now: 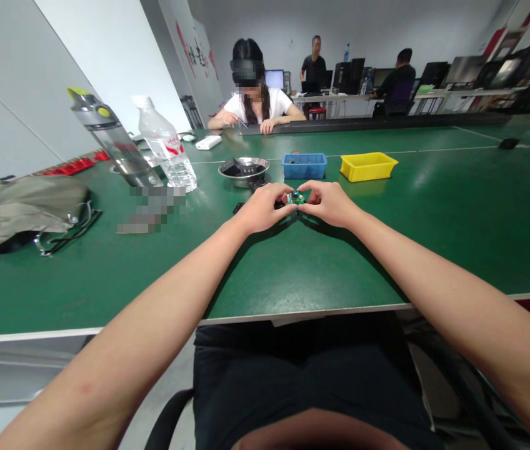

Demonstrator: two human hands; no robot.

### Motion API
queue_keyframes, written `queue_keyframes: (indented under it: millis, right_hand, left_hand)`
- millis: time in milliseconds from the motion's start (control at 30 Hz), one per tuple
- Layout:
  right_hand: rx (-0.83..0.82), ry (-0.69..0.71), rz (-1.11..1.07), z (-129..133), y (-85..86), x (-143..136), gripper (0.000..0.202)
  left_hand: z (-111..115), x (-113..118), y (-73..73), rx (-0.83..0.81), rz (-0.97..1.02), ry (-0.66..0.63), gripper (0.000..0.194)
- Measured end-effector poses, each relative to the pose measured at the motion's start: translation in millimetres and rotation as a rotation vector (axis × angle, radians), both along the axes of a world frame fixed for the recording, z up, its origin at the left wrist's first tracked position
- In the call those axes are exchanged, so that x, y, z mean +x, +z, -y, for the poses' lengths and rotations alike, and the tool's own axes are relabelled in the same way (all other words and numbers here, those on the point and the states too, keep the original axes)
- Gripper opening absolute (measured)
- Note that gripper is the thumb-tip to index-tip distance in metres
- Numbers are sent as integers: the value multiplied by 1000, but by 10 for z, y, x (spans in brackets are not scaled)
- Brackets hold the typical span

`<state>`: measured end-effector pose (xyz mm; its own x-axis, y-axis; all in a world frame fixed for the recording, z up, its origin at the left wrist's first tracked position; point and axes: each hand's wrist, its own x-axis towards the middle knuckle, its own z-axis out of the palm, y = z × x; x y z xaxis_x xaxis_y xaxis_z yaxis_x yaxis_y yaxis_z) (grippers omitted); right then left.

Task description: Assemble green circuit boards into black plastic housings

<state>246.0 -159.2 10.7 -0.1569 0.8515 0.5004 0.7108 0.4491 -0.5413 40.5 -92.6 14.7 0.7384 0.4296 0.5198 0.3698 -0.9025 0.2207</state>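
Observation:
Between my two hands is a small green circuit board (297, 198) with tiny parts on it, held just over the green table. My left hand (267, 206) pinches its left edge with thumb and fingers. On the opposite edge, the thumb and fingers of my right hand (328, 203) are closed in the same way. Black pieces (238, 207) lie beside and behind my left hand, partly covered by it. Beyond the hands stand a metal bowl (245, 180) with black parts in it, a blue bin (305, 169) with small items, and a yellow bin (369, 169).
On the left are a clear water bottle (164, 140), a grey sports bottle (115, 140), a grey-green cloth bag (25, 209) and glasses (65, 234). A white box (209, 142) lies farther back. Across the green table (434, 250) sits a person (258, 103) wearing a headset.

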Motion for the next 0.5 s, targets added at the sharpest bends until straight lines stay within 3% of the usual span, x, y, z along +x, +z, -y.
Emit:
queue_keyframes:
  millis: [500]
  right_hand:
    - [0, -5, 19, -1, 10, 4, 29]
  left_hand:
    - [20, 9, 22, -8, 0, 0, 23]
